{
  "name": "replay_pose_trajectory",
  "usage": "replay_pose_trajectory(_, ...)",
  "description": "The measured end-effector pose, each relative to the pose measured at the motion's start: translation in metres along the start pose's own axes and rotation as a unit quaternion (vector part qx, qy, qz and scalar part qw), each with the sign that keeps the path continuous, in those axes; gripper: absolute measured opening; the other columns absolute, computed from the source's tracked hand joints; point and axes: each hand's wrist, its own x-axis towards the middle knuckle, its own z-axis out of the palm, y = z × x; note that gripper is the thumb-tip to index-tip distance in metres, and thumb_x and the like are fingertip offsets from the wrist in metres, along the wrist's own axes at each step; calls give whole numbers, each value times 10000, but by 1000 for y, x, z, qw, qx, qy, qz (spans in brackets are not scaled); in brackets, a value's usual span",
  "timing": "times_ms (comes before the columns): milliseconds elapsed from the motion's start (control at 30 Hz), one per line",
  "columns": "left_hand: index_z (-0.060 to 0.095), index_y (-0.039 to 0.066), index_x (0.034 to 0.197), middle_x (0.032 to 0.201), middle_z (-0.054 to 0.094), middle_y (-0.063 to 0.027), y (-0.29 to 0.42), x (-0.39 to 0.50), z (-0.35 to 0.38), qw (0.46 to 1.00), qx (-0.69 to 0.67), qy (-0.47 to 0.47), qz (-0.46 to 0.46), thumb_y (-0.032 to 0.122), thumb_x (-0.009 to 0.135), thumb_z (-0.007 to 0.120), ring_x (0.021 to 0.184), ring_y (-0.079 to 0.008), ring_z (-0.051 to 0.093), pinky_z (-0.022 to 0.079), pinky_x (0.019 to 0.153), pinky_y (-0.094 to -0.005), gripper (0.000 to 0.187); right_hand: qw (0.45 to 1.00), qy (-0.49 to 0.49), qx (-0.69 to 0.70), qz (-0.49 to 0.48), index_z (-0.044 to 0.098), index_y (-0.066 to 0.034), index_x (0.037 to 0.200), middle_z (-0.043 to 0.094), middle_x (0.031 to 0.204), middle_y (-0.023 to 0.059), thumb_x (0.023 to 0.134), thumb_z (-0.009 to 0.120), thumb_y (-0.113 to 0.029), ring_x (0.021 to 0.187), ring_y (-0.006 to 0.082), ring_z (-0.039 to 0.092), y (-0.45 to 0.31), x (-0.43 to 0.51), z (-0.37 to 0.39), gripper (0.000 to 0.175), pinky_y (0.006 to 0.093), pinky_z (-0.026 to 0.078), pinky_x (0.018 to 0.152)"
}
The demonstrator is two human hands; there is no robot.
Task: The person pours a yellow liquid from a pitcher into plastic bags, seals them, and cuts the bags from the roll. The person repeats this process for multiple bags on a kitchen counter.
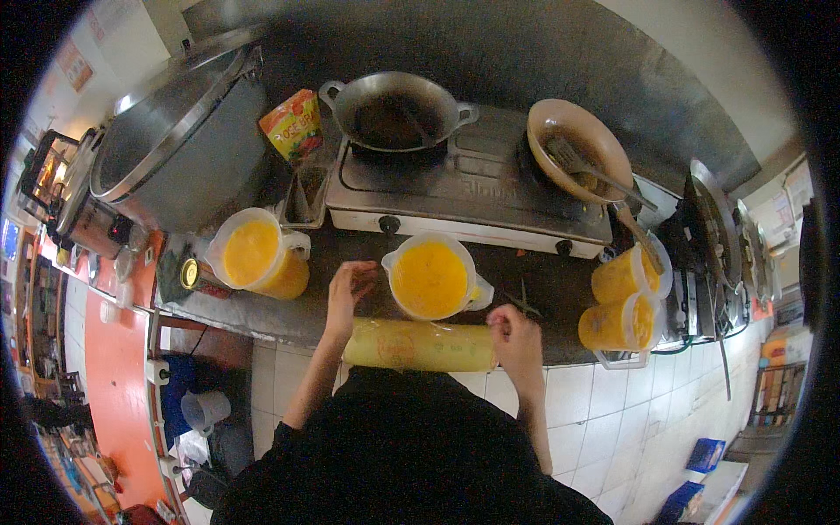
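Observation:
Directly before me stands a clear plastic pitcher (430, 277) filled with yellow-orange liquid, its handle turned to the right. Along the counter's front edge, against my body, lies a wide yellowish roll of plastic film (420, 348) with red print. My left hand (351, 289) is raised left of the pitcher, fingers bent and close together. My right hand (516, 335) is at the roll's right end, its fingers curled. Glints of clear film show above the roll; whether either hand pinches it cannot be made out. A thin scissors-like tool (523, 302) lies beyond my right hand.
Another filled pitcher (262, 256) stands left; two more, a rear pitcher (627, 275) and a front pitcher (620, 325), stand right. Behind is a gas stove (485, 190) bearing a wok (397, 115) and a frying pan (577, 151) with a spatula. A large pot (190, 144) fills the back left.

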Motion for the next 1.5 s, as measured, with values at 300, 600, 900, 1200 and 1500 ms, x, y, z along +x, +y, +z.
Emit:
replay_pose_trajectory(300,544,44,1188,1250,524,-126,-35,1,25,985,154,-58,56,338,987,314,1173,-245,463,365,997,-409,424,989,69,-115,-66,499,-22,1148,579,1112,187,701,718,-108,1027,377,558,20,13,16,505,423,460,887)
replay_pose_trajectory(600,404,-1,1290,1252,469,-147,7,-46,-2,991,-9,-17,130,262,968,464,1184,-212,452,375,995,-330,420,982,89,-25,-162,496,5,1079,567,963,155,727,706,-42,863,254,595,-21,-9,44,413,352,481,742)
replay_pose_trajectory(900,393,-34,1275,1158,496,-167,-28,-77,-17,986,8,-50,158,391,957,465,1098,-222,471,389,929,-334,536,963,177,-109,-170,541,-12,1015,580,990,184,703,683,-182,954,381,538,-50,-54,72,382,456,446,810)
replay_pose_trajectory(1200,383,-38,1284,1110,505,-159,-18,-85,-19,984,26,-44,168,397,952,478,1024,-210,482,407,868,-331,555,966,205,-99,-127,507,-9,1018,538,1027,179,667,702,-78,987,395,516,-61,-49,83,408,462,439,824)
replay_pose_trajectory(1500,347,-31,1319,1244,465,-176,-20,-87,-18,989,-4,-68,135,375,946,504,1194,-232,442,376,992,-348,573,977,19,210,-9,510,30,1009,565,1010,157,742,717,-99,973,204,553,-12,-49,57,362,339,458,768)
